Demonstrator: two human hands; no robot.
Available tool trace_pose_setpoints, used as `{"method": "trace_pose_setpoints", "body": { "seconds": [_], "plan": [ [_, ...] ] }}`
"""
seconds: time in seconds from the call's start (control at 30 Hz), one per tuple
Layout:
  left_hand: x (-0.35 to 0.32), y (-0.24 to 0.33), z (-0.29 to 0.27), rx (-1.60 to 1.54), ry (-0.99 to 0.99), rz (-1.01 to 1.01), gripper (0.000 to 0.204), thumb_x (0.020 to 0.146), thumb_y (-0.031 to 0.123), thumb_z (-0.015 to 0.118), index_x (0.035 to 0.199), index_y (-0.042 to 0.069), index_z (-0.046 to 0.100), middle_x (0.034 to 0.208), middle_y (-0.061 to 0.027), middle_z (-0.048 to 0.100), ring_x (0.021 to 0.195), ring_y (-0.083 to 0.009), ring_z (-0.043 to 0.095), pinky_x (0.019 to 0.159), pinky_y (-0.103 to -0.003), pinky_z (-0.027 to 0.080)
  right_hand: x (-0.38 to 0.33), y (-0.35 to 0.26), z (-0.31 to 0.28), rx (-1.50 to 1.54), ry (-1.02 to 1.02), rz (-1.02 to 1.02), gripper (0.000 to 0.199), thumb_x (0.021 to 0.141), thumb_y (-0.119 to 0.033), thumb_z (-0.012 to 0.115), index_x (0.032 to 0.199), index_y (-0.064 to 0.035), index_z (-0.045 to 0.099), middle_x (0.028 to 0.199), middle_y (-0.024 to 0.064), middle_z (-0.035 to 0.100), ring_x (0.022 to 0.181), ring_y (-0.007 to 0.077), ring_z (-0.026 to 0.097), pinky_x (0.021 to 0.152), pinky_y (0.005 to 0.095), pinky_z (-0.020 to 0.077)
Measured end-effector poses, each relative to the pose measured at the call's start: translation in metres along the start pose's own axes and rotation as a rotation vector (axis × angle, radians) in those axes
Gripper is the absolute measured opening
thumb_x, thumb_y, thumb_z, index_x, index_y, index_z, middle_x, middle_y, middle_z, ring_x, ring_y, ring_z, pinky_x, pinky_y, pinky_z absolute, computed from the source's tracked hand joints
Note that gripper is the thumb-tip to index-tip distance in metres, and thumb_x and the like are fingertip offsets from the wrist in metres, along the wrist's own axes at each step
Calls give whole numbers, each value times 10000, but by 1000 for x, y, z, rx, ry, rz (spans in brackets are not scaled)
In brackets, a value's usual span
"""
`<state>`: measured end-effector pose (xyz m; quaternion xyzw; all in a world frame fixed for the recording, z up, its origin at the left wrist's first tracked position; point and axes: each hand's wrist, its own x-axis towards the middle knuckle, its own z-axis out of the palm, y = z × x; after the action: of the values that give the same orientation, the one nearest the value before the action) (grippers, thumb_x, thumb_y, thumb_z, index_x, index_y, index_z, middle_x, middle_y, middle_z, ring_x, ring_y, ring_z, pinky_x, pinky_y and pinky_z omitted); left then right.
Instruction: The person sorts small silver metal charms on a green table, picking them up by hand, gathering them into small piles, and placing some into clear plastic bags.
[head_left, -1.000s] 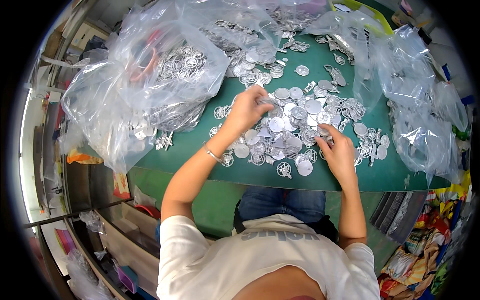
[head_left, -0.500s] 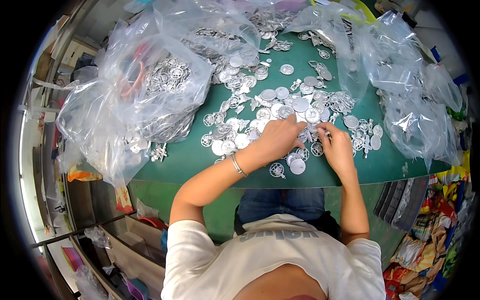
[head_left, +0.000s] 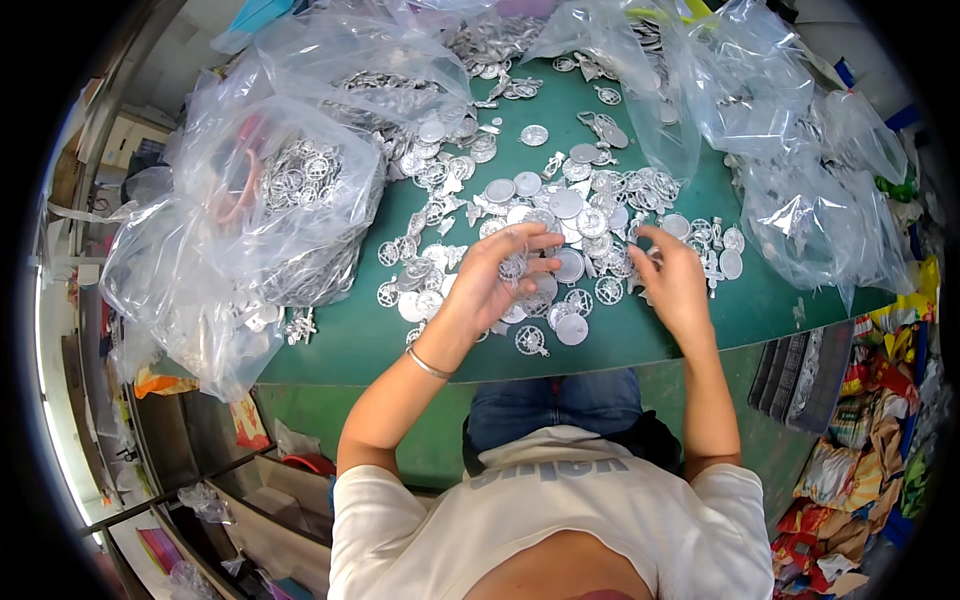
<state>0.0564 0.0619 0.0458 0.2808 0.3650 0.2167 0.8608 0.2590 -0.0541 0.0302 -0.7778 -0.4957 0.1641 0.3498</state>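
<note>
Inside the loosely clasping left fingers sits a silver pendant, with right fingers apart beside medallions.

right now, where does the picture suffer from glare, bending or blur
In the head view, white glare streaks the clear plastic bag at the right; in the same head view, the near edge of the green table curves and the frame's corners go black; also in the head view, the openwork metal piece in the left hand looks blurred, its fine detail unreadable.
</note>
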Motion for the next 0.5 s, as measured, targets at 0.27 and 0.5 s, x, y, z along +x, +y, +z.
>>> {"method": "trace_pose_setpoints", "body": {
  "seconds": [0.27,0.5],
  "plan": [
    [-7,-14,11,443,-105,115,177,910,117,519,1017,9,610,693,12,507,490,-16,321,399,-169,237,7,8,-25,1089,-325,343,320,930,-250,515,1110,13,540,678,29,523,554,121,457,468,250,362],
    [-2,-28,30,464,-154,-8,184,921,180,530,982,31,618,603,73,387,473,-7,287,393,-171,214,-9,16,-28,1991,-442,622,474,967,-368,375,1225,25,438,950,104,513,893,227,476,704,318,397]
  ]
}}
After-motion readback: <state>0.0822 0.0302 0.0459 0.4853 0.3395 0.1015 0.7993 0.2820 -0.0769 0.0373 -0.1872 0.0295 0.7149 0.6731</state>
